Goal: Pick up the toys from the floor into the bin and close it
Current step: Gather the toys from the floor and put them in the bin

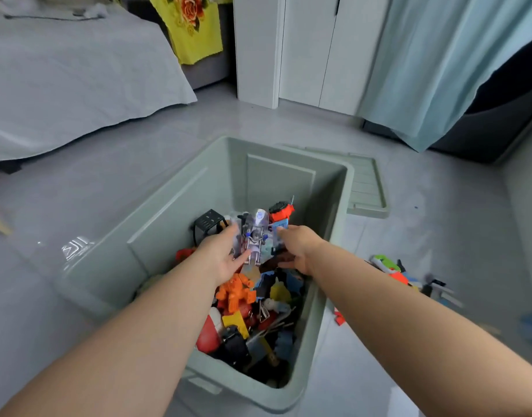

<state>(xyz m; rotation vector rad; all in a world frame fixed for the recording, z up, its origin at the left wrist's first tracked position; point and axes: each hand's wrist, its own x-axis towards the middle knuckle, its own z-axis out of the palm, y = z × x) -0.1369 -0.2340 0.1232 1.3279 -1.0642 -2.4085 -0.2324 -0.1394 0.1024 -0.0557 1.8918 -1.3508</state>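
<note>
Left hand (225, 254) and right hand (297, 248) reach into the pale green plastic bin (180, 206), flanking a silver-and-lilac plastic toy vehicle (254, 236) above the heap of mixed colourful toys (237, 293). Blur hides whether either hand grips it. The flat green lid (367, 188) lies on the grey floor (138, 176) behind the bin. Loose toys (394, 269) lie to its right.

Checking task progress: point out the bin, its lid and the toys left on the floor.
bin (279, 182), head view, far inner wall
lid (365, 185), head view, ribbed top face
floor toys (397, 276), head view, orange piece
</note>
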